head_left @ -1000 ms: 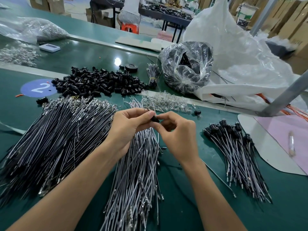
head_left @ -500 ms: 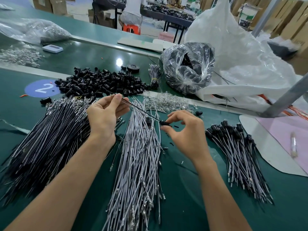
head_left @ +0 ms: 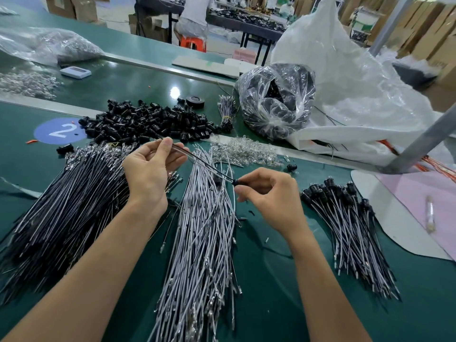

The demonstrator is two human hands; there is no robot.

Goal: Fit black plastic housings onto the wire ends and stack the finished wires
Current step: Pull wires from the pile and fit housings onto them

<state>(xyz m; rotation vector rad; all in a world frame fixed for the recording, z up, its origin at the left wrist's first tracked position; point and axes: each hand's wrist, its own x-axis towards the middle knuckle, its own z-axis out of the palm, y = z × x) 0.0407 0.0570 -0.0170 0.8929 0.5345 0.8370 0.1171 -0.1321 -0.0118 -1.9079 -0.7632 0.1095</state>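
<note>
Compared with 1 s ago: no longer bunched together at frame centre. Left hand now up-left of centre, right hand right of centre, well apart. Stretched straight between them: one thin wire; back then only the housing showing between the joined fingertips. Compared with 0.5 s ago: near-identical pose, both hands in about the same spots, wire just as taut.

Pinching upper part of wire with left grip, thumb pressed over forefinger, other fingers loosely curled behind. Pinching black housing with right grip, thumb and forefinger tips closed on it, remaining fingers curled under.

Long axis of wire: diagonal, upper left to lower right of frame. Housing end at lower right, at the right fingertips. Other end at upper left, poking just past the left thumb toward heap of loose housings. Positioned over top end of grey wire pile; contact with pile not discernible.

Elsewhere on green worktop:
- black wire pile at left, fanned toward lower left
- finished stack at right, housings toward frame top, tails toward lower right
- clear bulb scatter just above centre
- blue "2" sticker at left
- clear bag of dark parts, upper centre-right
</note>
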